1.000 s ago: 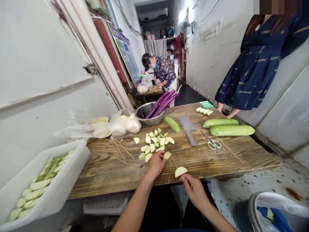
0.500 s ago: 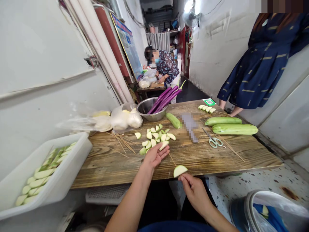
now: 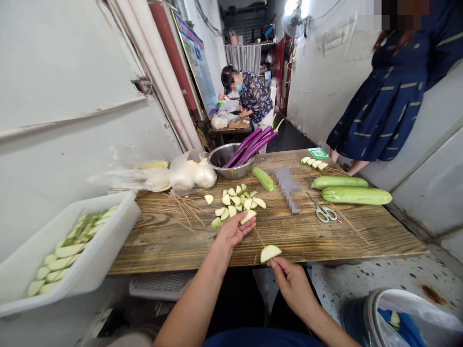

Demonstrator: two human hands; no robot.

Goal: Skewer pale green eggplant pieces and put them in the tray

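Observation:
Between the thumb and fingers of my left hand is a pale green half-moon zucchini slice. My right hand pinches a thin wooden skewer, which runs through another half-moon slice just above my fingertips. The skewer's far end points up toward my left hand. Behind that hand lies a loose pile of cut zucchini pieces on the wooden table.
Loose skewers lie left of the pile. A metal bowl holds purple eggplants. Scissors and whole zucchinis lie right. A white tub holds slices; a lined bucket stands lower right. Two people stand beyond.
The view has shifted slightly, so the table contents appear a little further right. Both hands keep nearly the same pose and hold the same things.

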